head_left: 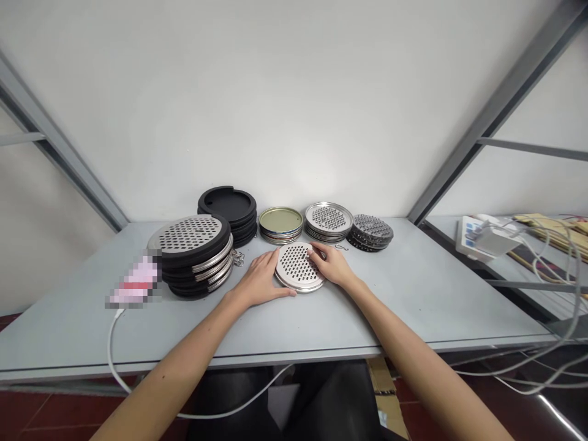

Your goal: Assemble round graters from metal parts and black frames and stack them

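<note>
A round perforated metal disc point(294, 264) lies on top of a small stack in the middle of the grey table point(404, 294). My left hand point(261, 280) cups the disc's left edge, fingers curved round the rim and thumb along the front. My right hand point(331, 263) rests on the disc's right side, fingers bent and pressing on its top. Both hands grip the same disc.
A leaning stack of black-rimmed perforated discs point(197, 254) stands at the left. Behind are black rings point(228, 211), gold-coloured lids point(280, 223), silver perforated discs point(327, 220) and dark ones point(371, 231). A blurred pink object point(136, 282) with a white cable point(113, 355) lies left. Cables and a white device point(482, 237) lie right.
</note>
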Demonstrator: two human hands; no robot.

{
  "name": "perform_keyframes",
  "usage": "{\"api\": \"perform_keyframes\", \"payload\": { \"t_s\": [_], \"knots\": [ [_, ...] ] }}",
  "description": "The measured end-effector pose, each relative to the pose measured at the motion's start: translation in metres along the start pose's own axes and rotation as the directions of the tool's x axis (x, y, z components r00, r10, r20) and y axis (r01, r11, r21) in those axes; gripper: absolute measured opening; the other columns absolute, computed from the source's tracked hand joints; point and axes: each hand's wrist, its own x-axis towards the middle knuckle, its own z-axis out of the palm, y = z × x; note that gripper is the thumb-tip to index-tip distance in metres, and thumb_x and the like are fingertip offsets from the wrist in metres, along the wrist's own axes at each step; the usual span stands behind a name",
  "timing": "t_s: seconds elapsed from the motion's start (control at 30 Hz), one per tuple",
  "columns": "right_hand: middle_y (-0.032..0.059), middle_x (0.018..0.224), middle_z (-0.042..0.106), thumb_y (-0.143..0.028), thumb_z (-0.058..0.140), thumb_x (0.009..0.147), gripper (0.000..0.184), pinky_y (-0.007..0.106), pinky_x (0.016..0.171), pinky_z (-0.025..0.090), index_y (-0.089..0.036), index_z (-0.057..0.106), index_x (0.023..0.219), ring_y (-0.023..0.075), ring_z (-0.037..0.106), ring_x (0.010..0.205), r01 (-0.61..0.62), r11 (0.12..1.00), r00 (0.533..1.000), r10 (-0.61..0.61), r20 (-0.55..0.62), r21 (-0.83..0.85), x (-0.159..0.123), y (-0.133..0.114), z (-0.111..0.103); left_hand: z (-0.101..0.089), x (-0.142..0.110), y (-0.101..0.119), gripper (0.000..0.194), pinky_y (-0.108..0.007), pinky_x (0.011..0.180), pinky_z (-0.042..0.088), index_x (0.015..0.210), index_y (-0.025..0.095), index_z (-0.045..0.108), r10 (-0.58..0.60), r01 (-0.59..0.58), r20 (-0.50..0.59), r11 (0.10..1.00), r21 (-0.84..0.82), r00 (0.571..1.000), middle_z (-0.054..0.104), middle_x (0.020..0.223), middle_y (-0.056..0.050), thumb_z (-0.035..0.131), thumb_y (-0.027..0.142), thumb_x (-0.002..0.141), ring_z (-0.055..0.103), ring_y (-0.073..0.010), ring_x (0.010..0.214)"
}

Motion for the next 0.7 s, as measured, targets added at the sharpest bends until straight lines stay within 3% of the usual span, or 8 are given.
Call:
{"api": "perform_keyframes", "payload": {
  "t_s": [0.3,0.7],
  "knots": [
    [0.0095,0.11,0.072,-0.04,0.047,0.09,0.041,0.035,0.087,0.048,-0.017,0.066,0.118,0.0245,0.066,0.095,-0.02,1.0,1.0,0.02,0.009,0.021,0.002,0.003,0.0011,-0.0006,-0.0003,0.0006,0.107,-0.053,0.11,0.031,0.146,0.018,0.026,0.01,-0.01,0.001,1.0,-0.007,1.0,0.042,0.143,-0.017,0.074,0.065,0.063,0.037,-0.0381,0.134],
    [0.0055,0.106,0.074,-0.038,0.047,0.09,0.035,0.033,0.086,0.049,-0.021,0.068,0.113,0.023,0.067,0.095,-0.028,0.999,1.0,0.028,-0.003,0.033,0.0031,0.0034,0.0004,-0.0029,0.0003,0.0047,0.105,-0.051,0.113,0.026,0.148,0.014,0.026,-0.043,0.041,0.063,0.998,0.042,0.997,0.033,0.15,-0.018,0.069,0.067,0.068,0.031,-0.0371,0.137]
  ]
}}
